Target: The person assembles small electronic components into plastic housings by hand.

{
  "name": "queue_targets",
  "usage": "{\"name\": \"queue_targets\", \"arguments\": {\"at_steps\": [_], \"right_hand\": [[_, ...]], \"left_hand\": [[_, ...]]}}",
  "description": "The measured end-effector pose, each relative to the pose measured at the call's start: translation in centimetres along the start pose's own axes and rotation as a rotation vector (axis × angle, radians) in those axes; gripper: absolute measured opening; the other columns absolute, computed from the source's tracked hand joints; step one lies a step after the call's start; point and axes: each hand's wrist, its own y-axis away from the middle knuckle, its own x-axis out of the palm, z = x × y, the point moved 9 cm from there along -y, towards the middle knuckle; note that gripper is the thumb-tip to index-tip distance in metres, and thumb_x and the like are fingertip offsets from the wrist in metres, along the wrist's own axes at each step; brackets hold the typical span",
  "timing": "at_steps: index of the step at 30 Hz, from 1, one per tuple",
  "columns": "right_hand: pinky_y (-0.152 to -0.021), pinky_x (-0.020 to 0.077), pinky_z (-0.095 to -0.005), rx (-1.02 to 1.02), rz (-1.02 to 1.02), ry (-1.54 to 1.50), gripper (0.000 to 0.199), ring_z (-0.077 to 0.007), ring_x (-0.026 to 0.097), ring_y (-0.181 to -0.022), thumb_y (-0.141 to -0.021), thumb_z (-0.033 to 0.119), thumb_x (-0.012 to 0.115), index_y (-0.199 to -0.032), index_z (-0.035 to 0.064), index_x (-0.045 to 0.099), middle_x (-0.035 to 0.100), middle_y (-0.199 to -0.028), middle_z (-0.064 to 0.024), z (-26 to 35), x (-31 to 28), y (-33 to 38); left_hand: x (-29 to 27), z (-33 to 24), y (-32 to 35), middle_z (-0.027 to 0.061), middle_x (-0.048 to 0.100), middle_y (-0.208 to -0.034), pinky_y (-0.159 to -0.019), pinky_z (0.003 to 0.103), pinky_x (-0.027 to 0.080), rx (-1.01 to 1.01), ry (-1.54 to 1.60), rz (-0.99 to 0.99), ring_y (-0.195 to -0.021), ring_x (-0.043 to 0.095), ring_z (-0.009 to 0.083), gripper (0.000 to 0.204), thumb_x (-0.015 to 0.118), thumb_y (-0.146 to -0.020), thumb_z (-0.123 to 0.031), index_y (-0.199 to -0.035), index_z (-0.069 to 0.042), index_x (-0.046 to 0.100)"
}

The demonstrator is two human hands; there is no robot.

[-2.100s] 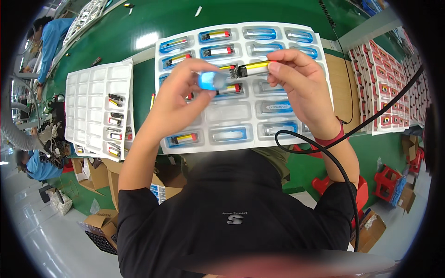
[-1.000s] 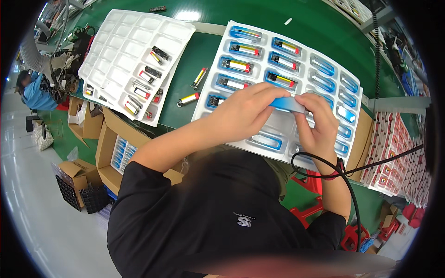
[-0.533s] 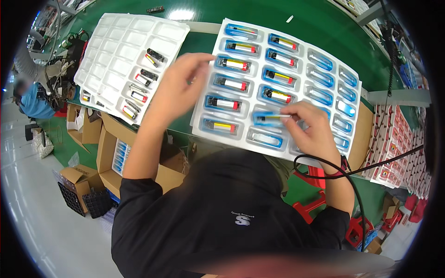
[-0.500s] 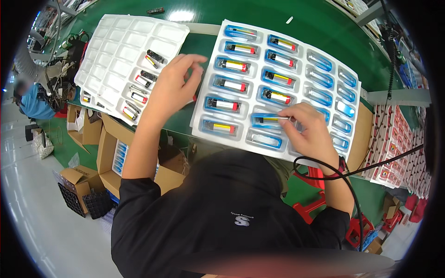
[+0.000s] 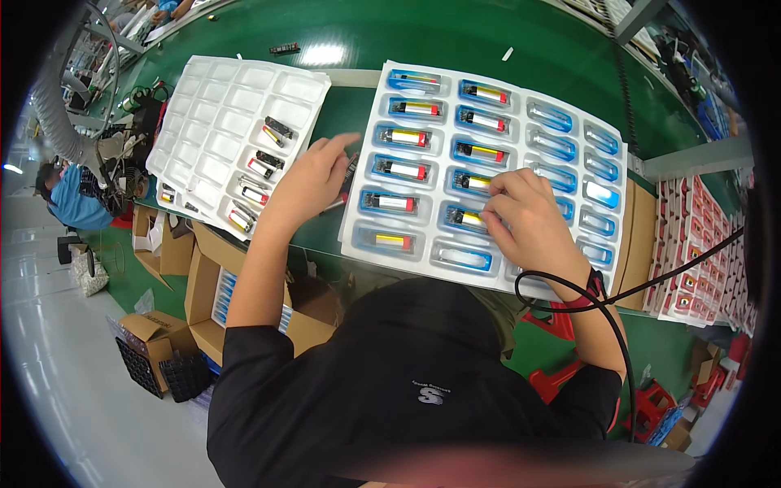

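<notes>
My right hand (image 5: pixel 538 218) is closed over the right end of a slim battery unit (image 5: pixel 466 218), silver and yellow with a black end. That unit lies in a blue translucent shell in the large white tray (image 5: pixel 427 259); my fingertips cover its right end. Similar units with red ends fill shells in the tray's two left columns. Between the two trays, my left hand (image 5: pixel 311 185) hovers with fingers apart, holding nothing I can see. Just beyond its fingertips, a dark piece (image 5: pixel 351 169) lies partly hidden on the green table.
On the left, a second white tray (image 5: pixel 210 106) carries several battery units and black parts in its right compartments. Blue shells without batteries (image 5: pixel 551 148) sit in the large tray's right columns. A black cable (image 5: pixel 651 286) crosses my right wrist. Cardboard boxes (image 5: pixel 203 297) stand below left.
My right fingers have moved onto the unit's right end, and more of the unit shows in its shell. My left fingers have straightened. The whole view has shifted slightly.
</notes>
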Motion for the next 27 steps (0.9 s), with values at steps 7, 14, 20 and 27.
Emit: {"name": "queue_targets", "arguments": {"at_steps": [7, 14, 20, 27], "right_hand": [[-0.086, 0.0469, -0.0426, 0.036, -0.105, -0.062, 0.009, -0.0323, 0.06, -0.096, -0.084, 0.008, 0.074, -0.09, 0.0026, 0.07, 0.064, -0.101, -0.0109, 0.0, -2.8, -0.1], [-0.089, 0.0503, -0.0436, -0.026, -0.155, -0.13, 0.016, -0.0342, 0.063, -0.099, -0.084, 0.006, 0.074, -0.099, 0.0022, 0.069, 0.065, -0.105, -0.0137, 1.3, -3.9, -1.7], [-0.082, 0.0555, -0.0372, -0.014, -0.153, -0.291, 0.028, -0.031, 0.067, -0.098, -0.088, 0.002, 0.072, -0.115, -0.0006, 0.068, 0.066, -0.112, -0.0153, 0.8, -3.7, -2.7], [-0.078, 0.0564, -0.0368, -0.121, -0.267, -0.414, 0.025, -0.0299, 0.069, -0.089, -0.088, 0.004, 0.072, -0.113, 0.0015, 0.072, 0.066, -0.109, -0.0148, 2.8, -4.2, -5.1]], "left_hand": [[0.9, 0.7, 1.1, 0.0176, 0.064, -0.108, -0.084, 0.042, 0.053, -0.139, 0.049, 0.165, -0.094, 0.065, 0.036, 0.039, 0.061, -0.096, -0.007, -0.135, -0.006, 0.06], [0.5, 0.1, 1.2, 0.0206, 0.062, -0.112, -0.09, 0.041, 0.052, -0.087, -0.033, 0.046, -0.102, 0.064, 0.0352, 0.051, 0.057, -0.097, -0.002, -0.146, -0.001, 0.046], [-2.5, -2.1, 0.2, 0.0186, 0.063, -0.114, -0.091, 0.038, 0.054, 0.012, 0.037, -0.189, -0.102, 0.066, 0.031, 0.048, 0.055, -0.098, 0.003, -0.145, 0.001, 0.047], [-0.4, -12.9, -2.4, 0.0145, 0.064, -0.127, -0.093, 0.031, 0.054, 0.135, 0.86, 0.143, -0.107, 0.064, 0.0153, 0.045, 0.06, -0.099, 0.002, -0.143, 0.001, 0.05]]}}
